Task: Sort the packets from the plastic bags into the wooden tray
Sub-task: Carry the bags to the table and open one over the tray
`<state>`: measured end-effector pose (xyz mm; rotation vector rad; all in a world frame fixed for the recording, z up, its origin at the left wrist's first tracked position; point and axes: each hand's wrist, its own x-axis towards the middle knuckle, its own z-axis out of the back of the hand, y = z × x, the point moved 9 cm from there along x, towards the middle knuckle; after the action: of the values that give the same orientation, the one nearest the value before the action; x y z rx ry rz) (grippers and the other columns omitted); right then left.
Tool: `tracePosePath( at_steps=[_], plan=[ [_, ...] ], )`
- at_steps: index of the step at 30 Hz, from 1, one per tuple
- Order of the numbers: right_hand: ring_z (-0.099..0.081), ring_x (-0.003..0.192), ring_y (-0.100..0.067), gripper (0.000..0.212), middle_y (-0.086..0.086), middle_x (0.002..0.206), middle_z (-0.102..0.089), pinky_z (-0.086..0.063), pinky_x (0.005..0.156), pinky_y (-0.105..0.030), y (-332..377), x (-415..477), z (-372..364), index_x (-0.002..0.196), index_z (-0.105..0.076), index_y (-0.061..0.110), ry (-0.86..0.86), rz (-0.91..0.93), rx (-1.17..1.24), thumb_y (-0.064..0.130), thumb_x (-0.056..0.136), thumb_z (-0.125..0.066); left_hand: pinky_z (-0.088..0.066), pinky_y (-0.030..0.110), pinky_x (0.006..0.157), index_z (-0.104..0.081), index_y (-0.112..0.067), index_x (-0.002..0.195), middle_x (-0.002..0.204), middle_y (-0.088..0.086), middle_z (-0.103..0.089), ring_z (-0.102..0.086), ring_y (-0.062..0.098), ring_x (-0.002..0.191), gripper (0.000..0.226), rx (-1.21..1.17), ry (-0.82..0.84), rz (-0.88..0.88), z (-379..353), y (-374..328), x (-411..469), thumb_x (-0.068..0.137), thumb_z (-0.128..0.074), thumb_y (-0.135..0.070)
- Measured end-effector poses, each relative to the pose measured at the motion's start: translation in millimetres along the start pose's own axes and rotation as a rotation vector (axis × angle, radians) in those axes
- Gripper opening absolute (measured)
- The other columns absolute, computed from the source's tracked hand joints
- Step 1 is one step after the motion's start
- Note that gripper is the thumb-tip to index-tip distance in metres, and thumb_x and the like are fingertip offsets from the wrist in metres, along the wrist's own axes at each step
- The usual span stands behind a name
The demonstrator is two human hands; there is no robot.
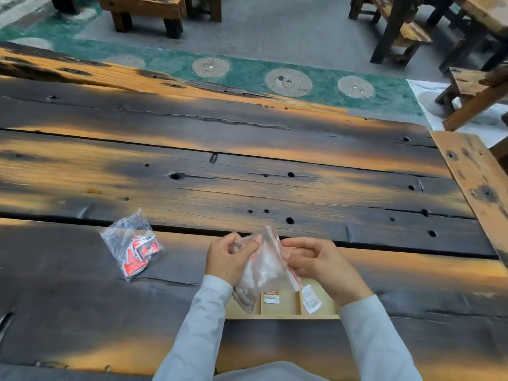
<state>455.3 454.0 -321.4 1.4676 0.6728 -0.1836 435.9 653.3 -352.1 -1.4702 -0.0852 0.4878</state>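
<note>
The left hand [231, 257] pinched one side of the clear bag [264, 273]. The right hand [316, 259] pinched its red zip edge on the other side. White packets [261, 266] sat inside, below the grip. If the bag popped open fast or tipped, I think they could all spill into the wrong box. They could also miss the wooden tray [283, 316] just under the grip. The bag hid the tray's left box. A brown packet [270, 297] and a white packet [310, 298] lay in the other boxes. Left of the grip, well apart, lay a second bag [129, 237] of red packets [140, 251]. Past the grip ran the dark table [247, 188], with benches [143, 9] far off.
</note>
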Motion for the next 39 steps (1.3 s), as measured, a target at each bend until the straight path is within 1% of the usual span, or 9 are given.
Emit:
tracePosePath(
  at_steps=[4,11,14,17,20,24,30,36,39],
  plan=[
    [-0.076,0.091,-0.026,0.029,-0.020,0.098,-0.080,-0.059,0.089,-0.042,0,-1,13,0.113,-0.074,0.004,0.049,0.007,0.003,-0.006,0.086,-0.074,-0.030,0.030,0.057,-0.035,-0.021,0.050,0.052,-0.005,-0.030,-0.029,0.017,0.056,0.053,0.026,-0.005,-0.012,-14,-4,-2,0.064,-0.077,-0.050],
    [-0.076,0.079,-0.023,0.026,-0.016,0.088,-0.081,-0.060,0.072,-0.030,15,3,21,0.104,-0.076,0.005,0.036,0.028,-0.002,-0.001,0.079,-0.083,-0.040,0.032,0.063,-0.048,-0.023,0.054,0.056,-0.009,-0.048,-0.044,0.016,0.061,0.050,0.153,0.044,0.013,-30,-2,2,0.063,-0.068,-0.068],
    [-0.075,0.074,-0.020,0.023,-0.018,0.084,-0.080,-0.058,0.072,-0.031,27,6,18,0.096,-0.075,0.003,0.014,0.095,0.004,0.001,0.076,-0.087,-0.048,0.026,0.084,-0.065,-0.036,0.086,0.093,-0.016,-0.068,-0.062,0.007,0.091,0.038,0.162,0.009,-0.056,-27,-13,2,0.064,-0.065,-0.066],
    [-0.075,0.075,-0.023,0.021,-0.022,0.083,-0.079,-0.059,0.073,-0.033,32,10,11,0.093,-0.075,0.000,-0.013,0.143,0.027,0.000,0.075,-0.086,-0.045,0.022,0.091,-0.061,-0.038,0.113,0.117,-0.014,-0.063,-0.059,0.003,0.110,0.049,0.144,-0.111,-0.131,-18,-25,-1,0.069,-0.067,-0.059],
    [-0.076,0.078,-0.024,0.019,-0.020,0.084,-0.080,-0.062,0.078,-0.037,32,12,10,0.092,-0.077,0.005,-0.091,0.191,0.058,0.002,0.076,-0.086,-0.052,0.023,0.082,-0.062,-0.035,0.103,0.105,-0.011,-0.068,-0.066,0.002,0.096,0.031,0.060,-0.156,-0.139,-20,-40,-9,0.077,-0.078,-0.040],
    [-0.078,0.094,-0.029,0.018,-0.015,0.093,-0.081,-0.062,0.086,-0.039,33,14,13,0.100,-0.079,0.008,-0.121,0.234,0.158,0.005,0.082,-0.082,-0.056,0.026,0.075,-0.069,-0.014,0.089,0.086,-0.002,-0.074,-0.073,0.010,0.080,0.013,-0.044,0.006,-0.116,-46,-54,-16,0.082,-0.079,-0.017],
    [-0.078,0.092,-0.031,0.026,-0.018,0.095,-0.081,-0.062,0.082,-0.037,36,10,24,0.104,-0.075,0.006,-0.134,0.218,0.217,-0.003,0.080,-0.081,-0.061,0.029,0.078,-0.071,-0.019,0.092,0.091,-0.005,-0.075,-0.074,0.012,0.083,0.017,-0.033,0.030,-0.115,-60,-61,-21,0.079,-0.081,-0.023],
    [-0.077,0.076,-0.034,0.024,-0.024,0.080,-0.078,-0.064,0.076,-0.037,36,5,26,0.091,-0.072,-0.004,-0.180,0.234,0.205,-0.003,0.072,-0.087,-0.055,0.015,0.068,-0.073,-0.016,0.087,0.086,-0.003,-0.075,-0.071,0.002,0.080,0.009,0.013,0.012,-0.115,-67,-70,-29,0.083,-0.077,-0.023],
    [-0.077,0.072,-0.029,0.021,-0.020,0.076,-0.078,-0.063,0.072,-0.033,38,4,26,0.088,-0.073,-0.002,-0.169,0.252,0.153,-0.003,0.072,-0.087,-0.054,0.016,0.071,-0.074,-0.018,0.081,0.081,-0.005,-0.075,-0.069,0.003,0.080,0.007,0.054,-0.017,-0.111,-63,-69,-29,0.083,-0.077,-0.024]
  ],
)
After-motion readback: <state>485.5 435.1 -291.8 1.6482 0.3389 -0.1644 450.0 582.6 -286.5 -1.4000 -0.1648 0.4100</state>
